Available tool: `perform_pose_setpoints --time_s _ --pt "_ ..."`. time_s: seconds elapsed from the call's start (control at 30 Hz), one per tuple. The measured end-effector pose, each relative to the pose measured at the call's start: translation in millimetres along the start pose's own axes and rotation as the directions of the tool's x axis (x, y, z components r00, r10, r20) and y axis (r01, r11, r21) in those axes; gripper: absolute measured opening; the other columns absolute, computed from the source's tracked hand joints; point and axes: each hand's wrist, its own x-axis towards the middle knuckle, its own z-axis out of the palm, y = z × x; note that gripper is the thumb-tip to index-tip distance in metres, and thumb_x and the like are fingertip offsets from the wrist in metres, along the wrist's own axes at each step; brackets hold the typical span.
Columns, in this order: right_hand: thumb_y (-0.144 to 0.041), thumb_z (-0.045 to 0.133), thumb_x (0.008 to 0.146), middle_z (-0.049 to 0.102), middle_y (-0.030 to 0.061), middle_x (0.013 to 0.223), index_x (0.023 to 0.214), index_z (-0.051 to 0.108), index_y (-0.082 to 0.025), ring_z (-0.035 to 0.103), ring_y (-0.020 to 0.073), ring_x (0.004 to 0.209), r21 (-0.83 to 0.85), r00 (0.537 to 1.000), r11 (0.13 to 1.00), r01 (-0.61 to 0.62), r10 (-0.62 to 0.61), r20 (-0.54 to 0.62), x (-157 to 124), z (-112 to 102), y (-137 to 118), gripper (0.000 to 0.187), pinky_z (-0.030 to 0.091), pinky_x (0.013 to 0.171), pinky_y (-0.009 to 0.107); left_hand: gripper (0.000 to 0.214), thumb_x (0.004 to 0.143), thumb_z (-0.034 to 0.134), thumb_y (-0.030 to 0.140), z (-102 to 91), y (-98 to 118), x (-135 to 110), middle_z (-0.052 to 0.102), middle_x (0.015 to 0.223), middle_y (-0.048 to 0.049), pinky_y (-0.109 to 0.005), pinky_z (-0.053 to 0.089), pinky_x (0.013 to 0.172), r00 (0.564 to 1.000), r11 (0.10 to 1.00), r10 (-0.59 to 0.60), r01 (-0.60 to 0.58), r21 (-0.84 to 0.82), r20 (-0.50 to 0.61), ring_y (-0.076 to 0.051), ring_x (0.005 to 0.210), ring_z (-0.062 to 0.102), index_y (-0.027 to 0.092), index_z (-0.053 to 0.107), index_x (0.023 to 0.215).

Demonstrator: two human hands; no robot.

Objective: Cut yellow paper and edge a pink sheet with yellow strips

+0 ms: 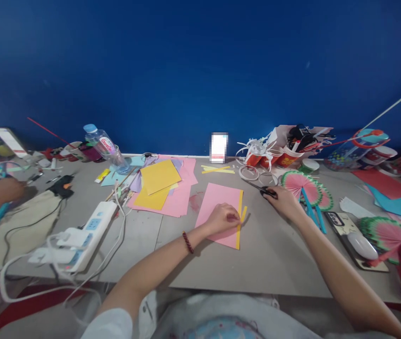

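Note:
A pink sheet of paper point(217, 197) lies on the table in front of me, with a yellow strip point(240, 200) along its right edge. Over the lower part of the sheet, my left hand point(223, 219) is closed in a pinch on a short loose yellow strip point(244, 212); its upper end sticks out past the fingertips. To the right, my right hand point(283, 201) grips the black handles of a pair of scissors point(253, 184), whose blades point away to the left, close to the tabletop. The fingers partly hide the handles.
Pink and yellow sheets point(160, 176) lie to the left, beside a power strip point(94, 230) with white cables. Cut yellow strips point(217, 169) lie behind. Paper fans point(301, 186) and a phone under a mouse point(363, 246) are rightward. Another person's hand point(11, 189) is far left.

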Motion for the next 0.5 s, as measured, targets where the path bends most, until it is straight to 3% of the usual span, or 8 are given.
perform_pose_setpoints --time_s 0.1,0.27,0.4,0.5 --pt "-0.035 0.058 0.08 0.07 0.0128 0.089 0.092 0.071 -0.014 0.064 0.027 0.082 0.031 0.998 0.998 -0.052 0.051 0.046 6.7 -0.6 3.3 0.028 0.049 0.074 0.038 0.005 0.071 0.067 0.018 0.5 0.0 -1.0 0.073 0.083 0.0004 -0.03 0.043 0.085 1.0 1.0 0.004 -0.004 -0.003 -0.007 -0.017 0.082 0.063 0.02 0.067 0.067" --pt "-0.023 0.059 0.073 0.071 0.012 0.085 0.081 0.07 -0.016 0.065 0.0269 0.082 0.025 0.995 0.998 -0.064 0.062 0.072 6.6 -1.8 2.0 0.016 0.048 0.074 0.036 0.006 0.073 0.067 0.02 -2.0 2.6 -1.9 0.072 0.082 -0.0001 -0.03 0.043 0.085 0.999 0.999 -0.037 0.037 -0.002 0.0 -0.017 0.082 0.062 0.019 0.065 0.067" --pt "-0.025 0.057 0.072 0.072 0.0102 0.084 0.083 0.067 -0.018 0.066 0.026 0.079 0.063 0.992 0.99 -0.124 0.123 0.016 -13.8 -9.5 -10.7 0.016 0.048 0.071 0.035 0.012 0.076 0.066 0.027 -5.1 6.1 -2.1 0.072 0.08 -0.001 -0.03 0.044 0.083 0.999 0.998 -0.04 0.041 -0.044 0.011 -0.016 0.08 0.062 0.019 0.066 0.068" --pt "-0.036 0.059 0.074 0.07 0.0064 0.073 0.086 0.064 -0.019 0.065 0.0212 0.062 0.21 0.972 0.949 -0.236 0.234 0.034 -41.2 -21.1 -16.5 0.022 0.048 0.06 0.031 0.014 0.078 0.064 0.029 -6.5 8.1 -1.8 0.072 0.081 -0.0011 -0.03 0.044 0.083 0.998 0.997 -0.055 0.056 -0.046 0.025 -0.017 0.08 0.062 0.02 0.067 0.068"
